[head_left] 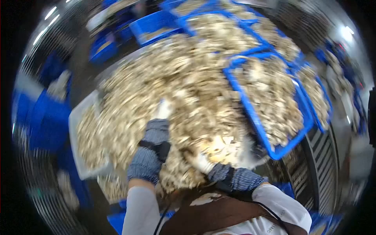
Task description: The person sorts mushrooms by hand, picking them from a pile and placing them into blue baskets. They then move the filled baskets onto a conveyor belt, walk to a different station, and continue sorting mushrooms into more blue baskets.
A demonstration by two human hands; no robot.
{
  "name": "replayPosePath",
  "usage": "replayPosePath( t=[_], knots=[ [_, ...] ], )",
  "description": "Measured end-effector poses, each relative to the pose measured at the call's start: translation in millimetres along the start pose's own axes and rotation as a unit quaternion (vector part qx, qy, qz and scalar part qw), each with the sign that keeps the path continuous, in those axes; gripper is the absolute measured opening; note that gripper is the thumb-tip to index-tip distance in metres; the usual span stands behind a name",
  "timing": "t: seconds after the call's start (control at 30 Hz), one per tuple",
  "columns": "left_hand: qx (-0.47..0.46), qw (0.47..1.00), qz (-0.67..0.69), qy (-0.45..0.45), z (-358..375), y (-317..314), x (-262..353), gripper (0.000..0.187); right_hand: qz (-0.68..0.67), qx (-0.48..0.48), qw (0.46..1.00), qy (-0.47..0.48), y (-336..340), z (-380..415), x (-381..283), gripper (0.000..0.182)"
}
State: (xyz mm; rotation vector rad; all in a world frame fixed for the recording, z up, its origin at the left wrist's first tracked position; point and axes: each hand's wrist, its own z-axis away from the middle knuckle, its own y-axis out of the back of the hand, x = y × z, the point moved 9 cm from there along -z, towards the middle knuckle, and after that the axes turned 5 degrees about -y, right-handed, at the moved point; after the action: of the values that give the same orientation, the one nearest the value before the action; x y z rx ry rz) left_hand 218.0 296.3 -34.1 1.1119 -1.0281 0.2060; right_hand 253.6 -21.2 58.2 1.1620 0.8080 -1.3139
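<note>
A large heap of pale, brownish pieces, perhaps mushrooms or shells, fills the middle of the view; blur hides their detail. My left hand, in a white glove with a grey knitted cuff, reaches forward onto the heap, and its fingers are smeared. Nearer my body, my right hand, gloved and cuffed the same way, lies low at the heap's near edge, beside a brightly lit patch of pieces. Whether either hand holds a piece cannot be made out.
A blue crate full of similar pieces stands right of the heap, with more filled blue crates behind and beside it. A pale tub is at the left. Blue containers stand at the back, and a slatted metal rack at the right.
</note>
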Motion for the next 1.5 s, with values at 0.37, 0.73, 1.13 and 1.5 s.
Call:
replayPosePath(
  t=[0.37,0.73,1.13,1.5],
  knots=[
    [-0.05,0.984,0.105,0.133,15,27,140,0.066,-0.03,0.072,0.994,-0.077,91,9,1,0.045],
    [-0.054,0.986,0.126,0.096,-32,50,129,0.059,-0.07,-0.02,0.974,-0.212,105,20,75,0.048],
    [-0.231,0.972,-0.003,0.035,-54,-36,87,0.099,-0.191,0.14,0.971,-0.043,144,-32,112,0.056],
    [-0.278,0.925,0.238,0.103,47,-31,147,0.099,0.161,-0.135,0.963,-0.171,132,-38,42,0.049]
  ],
)
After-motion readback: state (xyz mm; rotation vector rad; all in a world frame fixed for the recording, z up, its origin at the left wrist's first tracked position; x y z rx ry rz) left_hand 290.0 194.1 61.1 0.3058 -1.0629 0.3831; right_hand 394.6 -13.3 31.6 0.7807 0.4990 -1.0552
